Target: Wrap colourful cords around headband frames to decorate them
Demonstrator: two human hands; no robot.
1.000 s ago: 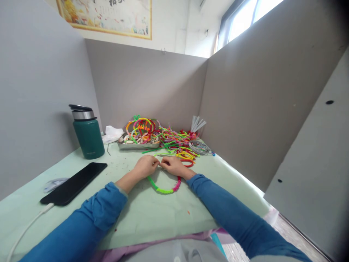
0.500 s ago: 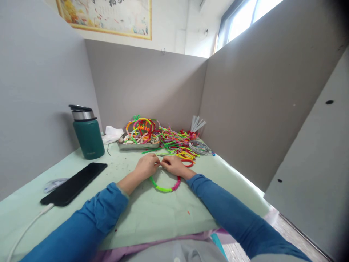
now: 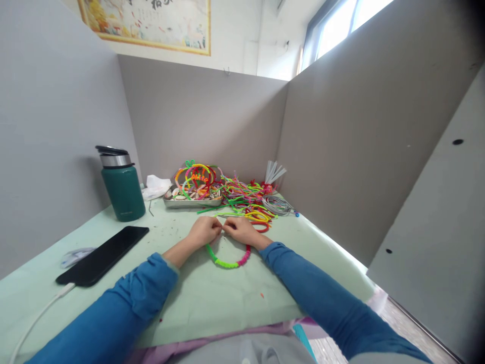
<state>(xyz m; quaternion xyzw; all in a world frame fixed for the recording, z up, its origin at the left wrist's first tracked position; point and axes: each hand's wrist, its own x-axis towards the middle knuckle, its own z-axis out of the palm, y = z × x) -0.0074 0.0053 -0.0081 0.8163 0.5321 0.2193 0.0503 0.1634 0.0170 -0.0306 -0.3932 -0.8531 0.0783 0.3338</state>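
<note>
A fuzzy ring of pipe cleaner (image 3: 226, 264), banded green, yellow-green and pink, curves toward me on the pale green tabletop. My left hand (image 3: 205, 231) is closed at the far left part of the ring, fingers pinched. Opposite it, my right hand (image 3: 241, 230) pinches the far right part, so the fingertips of both hands meet or nearly meet. What lies between the fingertips is too small to make out. Just beyond the right hand lie a red loop (image 3: 261, 228) and yellow loops (image 3: 257, 217) of the same fuzzy stuff.
At the back, a metal tray (image 3: 193, 203) holds shells and coloured headbands, beside a heap of pipe cleaners (image 3: 242, 189) and coiled grey wire (image 3: 278, 206). A green bottle (image 3: 123, 192) and a phone (image 3: 102, 257) on a cable stand to the left. Grey partitions (image 3: 204, 111) enclose the table.
My left hand has dropped slightly toward me, and the ring's left side has shifted a little left. The right hand stays nearly in place.
</note>
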